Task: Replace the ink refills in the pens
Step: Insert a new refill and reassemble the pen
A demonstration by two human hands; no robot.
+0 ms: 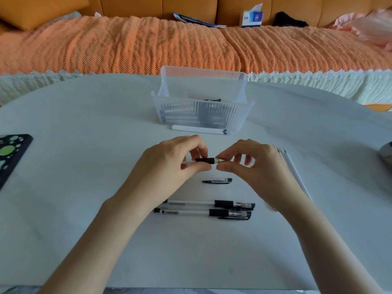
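Note:
A clear pen with a black grip point(204, 160) is held level above the table between both hands. My left hand point(169, 162) grips its barrel and black grip section. My right hand point(248, 164) pinches the metal tip end between thumb and forefinger. A loose pen cap point(217, 180) lies on the table just below the hands. Two capped pens point(210, 204) point(203, 213) lie side by side nearer to me. Three white refills point(201, 129) lie in front of the clear plastic bin point(161, 111). More refills point(292, 168) lie to the right, partly hidden behind my right hand.
The white table point(84, 124) carries a dark pad with green spots point(10, 153) at its left edge and a grey object point(387, 153) at its right edge. The bin holds several pens. An orange-covered sofa point(127, 45) runs behind the table.

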